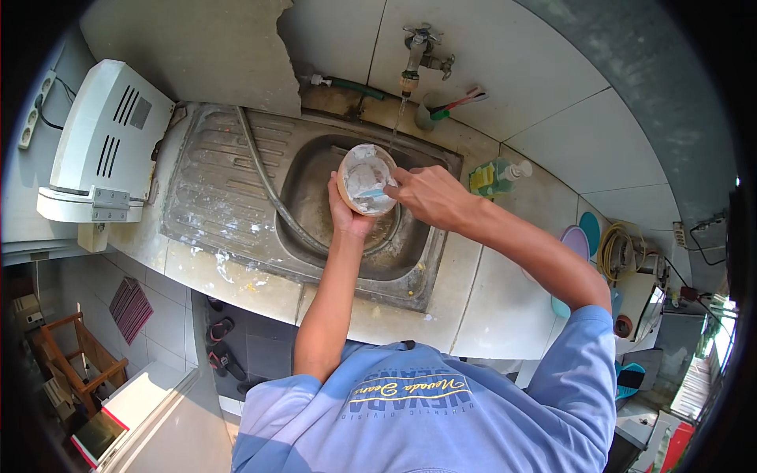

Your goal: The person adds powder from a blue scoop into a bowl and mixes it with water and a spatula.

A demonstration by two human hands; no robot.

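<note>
My left hand (348, 211) cups a small tan bowl (355, 207) from below and the side, over the steel sink basin (331, 236). Thick white residue coats the bowl's inside, and its mouth is tilted towards me. In my right hand (434, 195) is a slim light-blue tool (372, 193). Its end lies inside the bowl against the residue; my fingers hide the rest, so its kind is unclear. Just behind the bowl, a thin stream of water (398, 121) runs down from the wall tap (413, 59).
A grey hose (260, 159) curves across the drainboard (219, 177) into the basin. Behind the sink stands a cup (424, 112) with brushes. A green soap pump bottle (491, 178) is to the right, and a white machine (106, 130) sits at the left.
</note>
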